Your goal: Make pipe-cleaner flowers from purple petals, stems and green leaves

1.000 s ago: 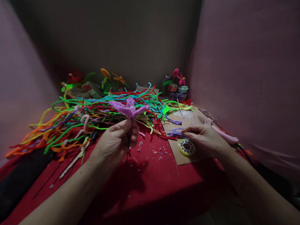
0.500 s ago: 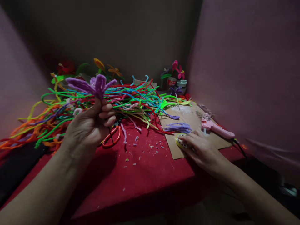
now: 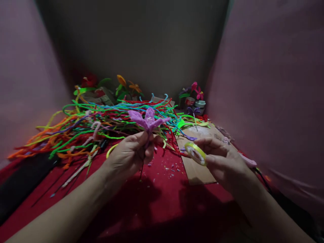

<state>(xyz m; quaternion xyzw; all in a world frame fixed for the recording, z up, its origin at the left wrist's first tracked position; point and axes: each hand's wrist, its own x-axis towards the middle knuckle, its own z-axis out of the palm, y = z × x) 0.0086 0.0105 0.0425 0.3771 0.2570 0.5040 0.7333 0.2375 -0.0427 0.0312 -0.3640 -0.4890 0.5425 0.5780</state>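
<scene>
A purple pipe-cleaner flower stands upright in my left hand, its thin dark stem pinched between thumb and fingers. The stem's lower end shows beneath the hand. My right hand grips a roll of yellow tape by its right edge, raised above the piece of cardboard. Flower and tape are apart, the roll to the right of the stem. Part of a yellow-looking handle shows behind my left wrist.
A heap of coloured pipe cleaners covers the back of the red table. Behind it stand finished-looking flowers and a lidded jar. My right hand mostly hides a pink glue gun. Loose scraps lie mid-table.
My right hand has picked the tape roll up off the cardboard. My left hand has brought the flower right and lower, towards the middle. The view has shifted slightly.
</scene>
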